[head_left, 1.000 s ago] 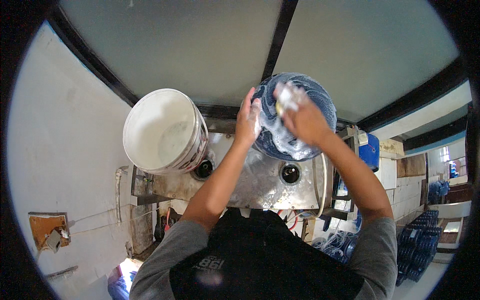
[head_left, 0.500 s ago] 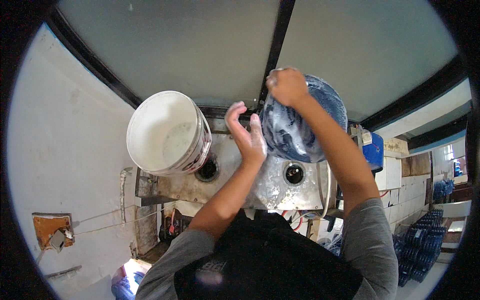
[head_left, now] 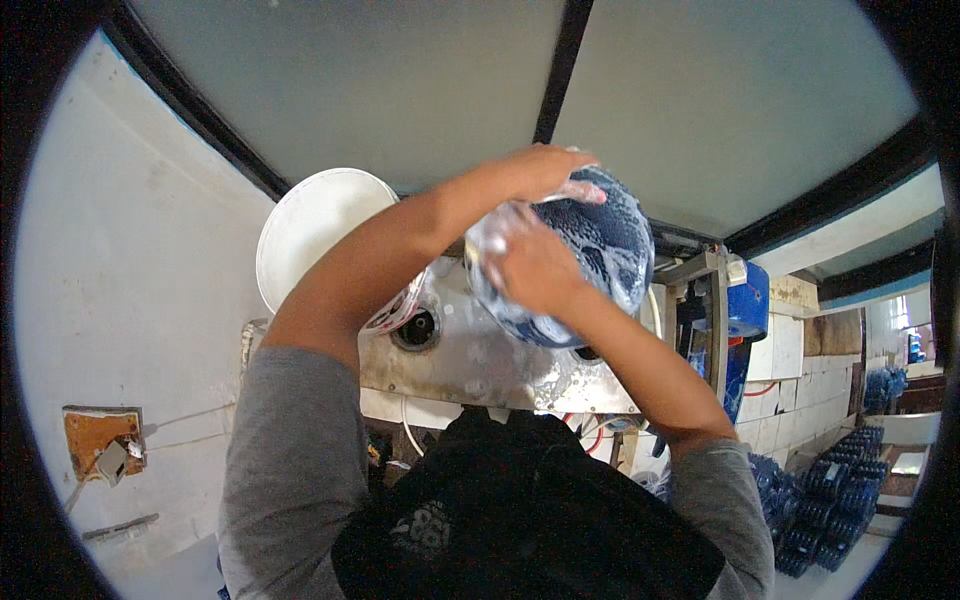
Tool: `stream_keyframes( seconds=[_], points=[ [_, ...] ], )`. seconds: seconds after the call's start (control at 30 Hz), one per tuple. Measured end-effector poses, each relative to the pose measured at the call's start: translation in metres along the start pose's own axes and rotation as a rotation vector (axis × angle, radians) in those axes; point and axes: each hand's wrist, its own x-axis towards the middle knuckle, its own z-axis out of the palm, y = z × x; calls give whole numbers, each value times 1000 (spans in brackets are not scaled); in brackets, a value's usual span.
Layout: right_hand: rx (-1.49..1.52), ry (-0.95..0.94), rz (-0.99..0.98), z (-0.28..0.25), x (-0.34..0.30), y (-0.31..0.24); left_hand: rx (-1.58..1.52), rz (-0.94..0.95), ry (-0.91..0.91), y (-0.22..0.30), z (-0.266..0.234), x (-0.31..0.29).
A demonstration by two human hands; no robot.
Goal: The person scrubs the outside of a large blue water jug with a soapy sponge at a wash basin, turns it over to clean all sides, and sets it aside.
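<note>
A blue tub [head_left: 625, 225] coated in white suds stands tilted over the metal counter. My left hand [head_left: 560, 175] reaches across to its far rim and grips it, with thumb and fingers on either side of the edge. Against the tub's left side presses my right hand [head_left: 535, 262], blurred and foamy, its fingers curled. Whatever lies under those fingers is hidden. Left of the tub is a white bucket [head_left: 310, 235], partly covered by my left forearm.
The wet metal counter [head_left: 470, 350] has a round drain hole [head_left: 417, 328] near the bucket; a second is mostly behind the tub. Frosted panels with dark frames rise at the back. A blue container [head_left: 745, 300] stands at right, and dark blue bottles [head_left: 830, 490] are stacked beyond.
My left hand has moved from the tub's left side to its far rim. My right hand has come down and nearer. The tub has shifted left and turned.
</note>
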Motion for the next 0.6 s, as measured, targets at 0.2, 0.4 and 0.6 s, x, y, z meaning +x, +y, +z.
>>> stream_keyframes(
  seconds=[0.2, 0.4, 0.6],
  points=[
    [-48, -162, -80, 40, -9, -28, 5, -28, -98, -12, -10, 15],
    [-174, -2, 400, -34, -54, 11, 59, -137, -61, 12, -22, 14],
    [-159, -26, 310, 39, -47, -48, 67, -38, 0, -17, -9, 40]
  ],
)
